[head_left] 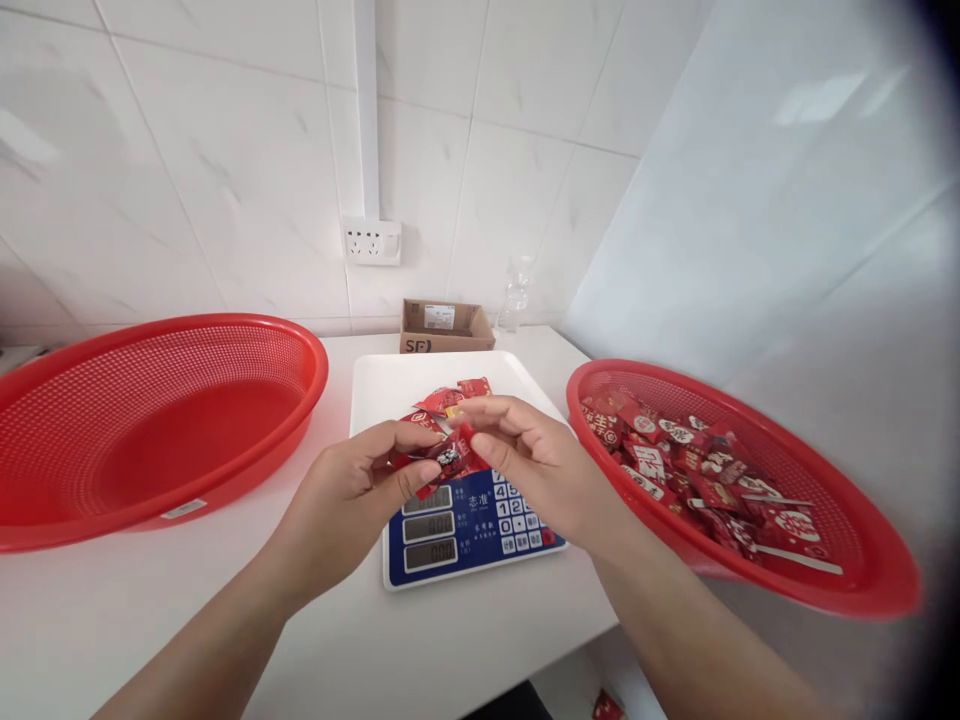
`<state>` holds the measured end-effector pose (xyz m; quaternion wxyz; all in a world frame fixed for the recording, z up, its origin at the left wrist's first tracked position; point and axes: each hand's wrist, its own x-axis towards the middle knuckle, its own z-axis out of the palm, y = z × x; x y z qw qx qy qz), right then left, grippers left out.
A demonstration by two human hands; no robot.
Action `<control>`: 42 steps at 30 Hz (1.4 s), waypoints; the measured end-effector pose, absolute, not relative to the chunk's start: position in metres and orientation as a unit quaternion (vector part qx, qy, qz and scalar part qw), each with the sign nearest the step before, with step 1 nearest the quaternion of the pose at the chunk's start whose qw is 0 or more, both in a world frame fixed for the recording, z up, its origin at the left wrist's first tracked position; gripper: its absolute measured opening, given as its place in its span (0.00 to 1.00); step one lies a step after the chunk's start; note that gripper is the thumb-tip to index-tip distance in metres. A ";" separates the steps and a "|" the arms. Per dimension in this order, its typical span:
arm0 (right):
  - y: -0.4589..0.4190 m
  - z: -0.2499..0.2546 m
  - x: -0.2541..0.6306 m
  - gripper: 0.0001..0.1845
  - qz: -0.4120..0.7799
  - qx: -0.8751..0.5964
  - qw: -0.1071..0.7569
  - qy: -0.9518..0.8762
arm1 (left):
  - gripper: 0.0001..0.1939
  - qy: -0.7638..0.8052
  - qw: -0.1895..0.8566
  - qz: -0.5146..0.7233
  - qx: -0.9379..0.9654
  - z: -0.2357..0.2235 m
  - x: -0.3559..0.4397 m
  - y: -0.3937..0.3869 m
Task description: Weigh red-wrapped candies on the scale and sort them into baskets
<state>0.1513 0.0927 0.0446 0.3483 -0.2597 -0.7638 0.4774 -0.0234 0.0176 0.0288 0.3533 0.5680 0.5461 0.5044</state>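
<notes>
A white electronic scale [390,385] with a blue keypad panel [472,525] stands in the middle of the white table. Several red candy packets [459,392] lie on its pan. My left hand [356,500] is closed, its fingers pinching red candy packets [448,458] just above the pan's front edge. My right hand [536,455] meets it from the right, fingers curled onto the same small bunch. Which packets each hand grips is partly hidden by the fingers.
A big red mesh basket [150,420] sits empty on the left. Another red basket [855,540] on the right holds several red packets [705,470]. A cardboard box [444,328] and a clear bottle [514,295] stand by the tiled wall, under a socket [372,241].
</notes>
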 end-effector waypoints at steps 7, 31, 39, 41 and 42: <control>0.134 0.024 0.158 0.18 0.174 -0.353 0.318 -0.863 | 0.10 0.517 0.303 0.640 0.482 0.034 -0.039 0.023; 0.198 0.011 0.150 0.22 0.177 -0.410 0.162 -0.880 | 0.14 0.490 0.318 0.681 0.442 0.037 -0.051 0.022; 0.191 0.015 0.145 0.13 0.196 -0.443 0.161 -0.860 | 0.15 0.489 0.322 0.679 0.443 0.036 -0.051 0.022; 0.193 0.014 0.141 0.14 0.196 -0.451 0.170 -0.854 | 0.15 0.487 0.319 0.680 0.445 0.036 -0.051 0.022; 0.194 0.013 0.139 0.15 0.195 -0.450 0.180 -0.853 | 0.15 0.486 0.316 0.682 0.446 0.036 -0.051 0.022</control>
